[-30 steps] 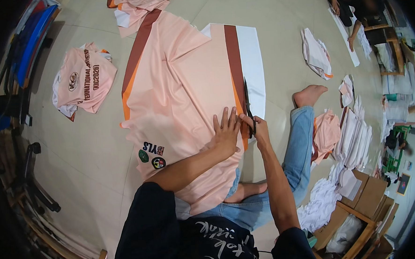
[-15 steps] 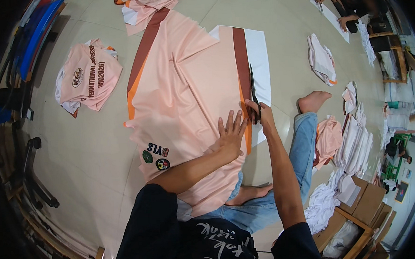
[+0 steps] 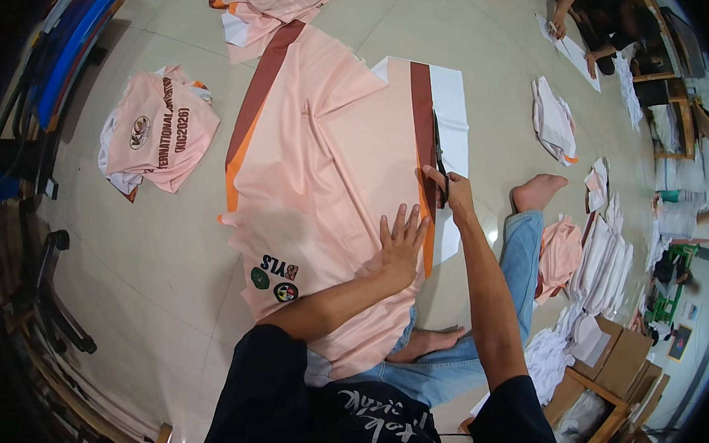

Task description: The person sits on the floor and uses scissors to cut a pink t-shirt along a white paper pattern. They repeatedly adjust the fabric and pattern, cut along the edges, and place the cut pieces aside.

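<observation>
A peach fabric panel with printed emblems lies spread on the floor and partly over my leg. Down its right side run a maroon strip and an orange strip; white material lies beyond the maroon edge. My right hand grips black-handled scissors, their blades pointing away from me along the line where maroon meets white. Flat on the peach cloth, left of the scissors, rests my left hand with fingers spread. Another maroon and orange band edges the panel's left side.
A peach and white cloth bundle sits at left; more peach cloth lies beyond the panel. Folded white pieces and stacks are at right, near cardboard boxes. Another person works at far right. A black chair base stands left.
The view has shifted slightly, so the scene sits lower and farther right. Against the cloth, my right hand and the scissors have advanced a little along the maroon edge. My left hand stays flat.
</observation>
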The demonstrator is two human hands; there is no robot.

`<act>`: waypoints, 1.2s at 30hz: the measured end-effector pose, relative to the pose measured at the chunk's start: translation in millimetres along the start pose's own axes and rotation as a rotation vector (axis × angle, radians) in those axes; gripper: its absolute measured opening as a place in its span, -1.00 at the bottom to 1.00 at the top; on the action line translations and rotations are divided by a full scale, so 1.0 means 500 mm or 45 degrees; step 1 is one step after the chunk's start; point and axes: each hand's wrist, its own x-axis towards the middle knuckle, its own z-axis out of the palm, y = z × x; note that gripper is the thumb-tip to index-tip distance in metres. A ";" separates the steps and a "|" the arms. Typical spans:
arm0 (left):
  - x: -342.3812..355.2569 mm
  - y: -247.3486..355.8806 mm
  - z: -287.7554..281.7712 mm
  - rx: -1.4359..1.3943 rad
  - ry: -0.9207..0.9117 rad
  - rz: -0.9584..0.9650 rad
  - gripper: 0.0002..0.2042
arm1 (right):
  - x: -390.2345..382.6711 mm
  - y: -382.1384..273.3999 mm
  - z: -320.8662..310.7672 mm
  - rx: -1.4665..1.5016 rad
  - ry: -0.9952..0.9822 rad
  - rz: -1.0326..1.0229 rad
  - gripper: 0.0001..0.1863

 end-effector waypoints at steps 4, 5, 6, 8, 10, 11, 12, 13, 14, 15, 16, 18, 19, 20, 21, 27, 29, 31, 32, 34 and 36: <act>0.001 -0.002 0.004 -0.003 0.016 -0.019 0.27 | 0.004 -0.039 -0.001 0.084 -0.048 0.021 -0.47; 0.003 -0.001 0.008 0.000 0.023 -0.029 0.27 | 0.007 -0.053 0.001 0.100 -0.058 0.012 -0.46; 0.007 0.003 0.014 0.004 0.030 -0.031 0.27 | 0.011 -0.060 -0.001 0.048 -0.052 -0.029 -0.41; 0.009 0.007 0.008 -0.007 0.015 -0.021 0.23 | 0.048 -0.032 -0.005 -0.090 0.022 -0.050 -0.38; 0.005 0.005 -0.007 -0.042 -0.037 -0.020 0.15 | 0.054 -0.038 0.002 -0.128 0.024 -0.058 -0.36; 0.008 0.006 -0.002 -0.036 -0.005 -0.028 0.09 | 0.052 -0.039 -0.003 -0.097 0.001 -0.053 -0.36; 0.008 0.006 0.004 -0.030 0.027 -0.044 0.04 | 0.047 -0.050 -0.001 -0.065 -0.028 -0.051 -0.37; 0.008 0.005 0.010 -0.023 0.059 -0.060 -0.02 | 0.046 -0.064 0.002 -0.044 -0.052 -0.048 -0.38; 0.010 0.004 0.016 -0.043 0.058 -0.068 -0.05 | 0.047 -0.080 0.004 -0.022 -0.077 -0.046 -0.39; 0.008 0.006 0.011 -0.058 0.056 -0.057 -0.09 | 0.051 -0.084 -0.003 0.003 -0.084 -0.037 -0.41; 0.007 0.008 0.006 -0.074 0.054 -0.046 -0.12 | 0.064 -0.080 -0.007 -0.012 -0.074 -0.086 -0.40; 0.003 0.011 -0.005 -0.067 0.021 -0.029 -0.11 | 0.087 -0.075 -0.003 -0.124 -0.010 -0.089 -0.38; 0.002 0.010 -0.009 -0.065 0.005 -0.023 -0.11 | 0.094 -0.074 0.000 -0.182 0.020 -0.091 -0.37; 0.002 0.010 -0.004 -0.076 0.036 -0.021 -0.11 | 0.097 -0.071 -0.004 -0.162 0.002 -0.059 -0.37; 0.003 0.008 0.000 -0.090 0.071 -0.025 -0.10 | 0.083 -0.088 -0.004 -0.146 -0.021 -0.031 -0.36; 0.007 0.005 0.002 -0.192 0.092 0.002 -0.06 | 0.103 -0.134 0.002 -0.084 -0.049 0.001 -0.37; 0.006 0.005 0.011 -0.217 0.123 0.008 -0.06 | 0.110 -0.141 0.007 -0.104 -0.029 -0.006 -0.37; 0.004 0.007 0.009 -0.268 0.152 0.015 -0.06 | 0.118 -0.143 0.008 -0.140 -0.016 0.002 -0.36; 0.002 0.007 0.009 -0.263 0.163 0.020 -0.05 | 0.121 -0.143 0.006 -0.093 -0.043 -0.009 -0.36; 0.002 0.002 0.010 -0.250 0.191 0.025 -0.02 | 0.118 -0.152 0.005 0.002 -0.098 -0.034 -0.36; 0.006 0.001 0.006 -0.288 0.131 0.040 0.03 | 0.136 -0.163 0.003 -0.032 -0.075 -0.021 -0.36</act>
